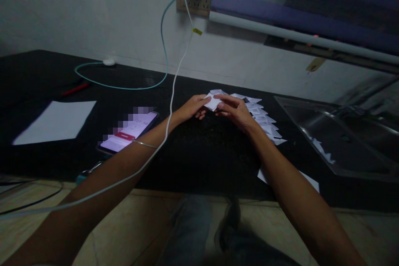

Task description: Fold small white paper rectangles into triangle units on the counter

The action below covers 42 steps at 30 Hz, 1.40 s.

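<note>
Between my two hands is a small folded piece of white paper (212, 103), held above the dark countertop. My left hand (193, 107) pinches its left side, with the thumb on top. On the opposite side, my right hand (236, 111) grips the paper with thumb and fingers. Behind and to the right of my right hand, several pointed folded paper pieces (261, 117) lie in a row on the counter. Part of that row is hidden by my right hand and wrist.
A white paper sheet (57, 122) and a lit phone (129, 132) lie to the left. More paper (310, 181) shows beside my right forearm. A metal sink (336, 141) is at the right. A white cable (172, 99) hangs from the wall socket (205, 2) across my left forearm.
</note>
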Motion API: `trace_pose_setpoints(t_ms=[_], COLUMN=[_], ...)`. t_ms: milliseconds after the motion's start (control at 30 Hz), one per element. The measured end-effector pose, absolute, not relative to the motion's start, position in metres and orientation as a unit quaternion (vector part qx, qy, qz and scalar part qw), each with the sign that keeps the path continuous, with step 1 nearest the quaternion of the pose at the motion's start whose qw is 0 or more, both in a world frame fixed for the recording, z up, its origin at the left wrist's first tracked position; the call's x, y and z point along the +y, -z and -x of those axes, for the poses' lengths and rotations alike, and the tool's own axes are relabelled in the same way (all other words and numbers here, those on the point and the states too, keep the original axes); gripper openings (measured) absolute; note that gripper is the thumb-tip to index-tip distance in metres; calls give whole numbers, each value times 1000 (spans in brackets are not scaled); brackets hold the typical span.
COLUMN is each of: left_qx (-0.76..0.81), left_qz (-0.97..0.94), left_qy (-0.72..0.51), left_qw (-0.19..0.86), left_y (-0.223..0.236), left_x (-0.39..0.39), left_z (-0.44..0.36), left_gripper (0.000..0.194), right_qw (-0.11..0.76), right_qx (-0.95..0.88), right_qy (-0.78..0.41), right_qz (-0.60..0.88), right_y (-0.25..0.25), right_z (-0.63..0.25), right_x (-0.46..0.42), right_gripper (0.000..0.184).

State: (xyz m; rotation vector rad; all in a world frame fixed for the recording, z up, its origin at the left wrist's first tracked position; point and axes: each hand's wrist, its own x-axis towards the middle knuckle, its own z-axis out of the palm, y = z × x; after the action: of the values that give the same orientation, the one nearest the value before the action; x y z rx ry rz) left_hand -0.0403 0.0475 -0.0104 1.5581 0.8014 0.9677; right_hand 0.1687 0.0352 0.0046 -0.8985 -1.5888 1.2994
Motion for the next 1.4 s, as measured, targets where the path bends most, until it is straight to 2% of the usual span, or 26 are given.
trace_pose_setpoints(t_ms=[67,167,300,467,600,800,933,1067,1200,1300,1400], left_qx=[342,319,313,334,350,369,356,327,334,335,333], left_qz=[-641,-631,-632,-625,-641,-671,-665,-647,-637,-645,-651], left_qy=[-449,-485,-492,-495,-503,-509,-509,-522,-540,-540,-539], left_qw=[520,515,510,502,463,394,414,450,437,425,418], left_y=[12,12,6,1,1,-1,0,3,5,6,9], left_x=[50,51,44,38,39,37,37,40,43,44,45], left_z=[40,41,41,41,41,43,41,38,38,38,38], left_gripper=[23,40,28,30,21,35,21,31,17,17,18], right_qw=[455,483,493,487,486,486,503,535,543,555,567], right_qx=[-635,-622,-610,-604,-597,-591,-591,-579,-580,-593,-606], right_qy=[-504,-480,-495,-513,-520,-513,-500,-492,-476,-443,-413], right_qz=[369,385,374,368,369,388,384,370,376,380,375], right_y=[-3,0,1,-3,-4,2,2,0,1,5,8], right_z=[-168,-168,-170,-169,-168,-166,-165,-164,-163,-163,-164], right_x=[37,40,42,38,38,41,41,41,43,47,51], right_gripper=[41,40,36,28,27,32,29,25,32,34,27])
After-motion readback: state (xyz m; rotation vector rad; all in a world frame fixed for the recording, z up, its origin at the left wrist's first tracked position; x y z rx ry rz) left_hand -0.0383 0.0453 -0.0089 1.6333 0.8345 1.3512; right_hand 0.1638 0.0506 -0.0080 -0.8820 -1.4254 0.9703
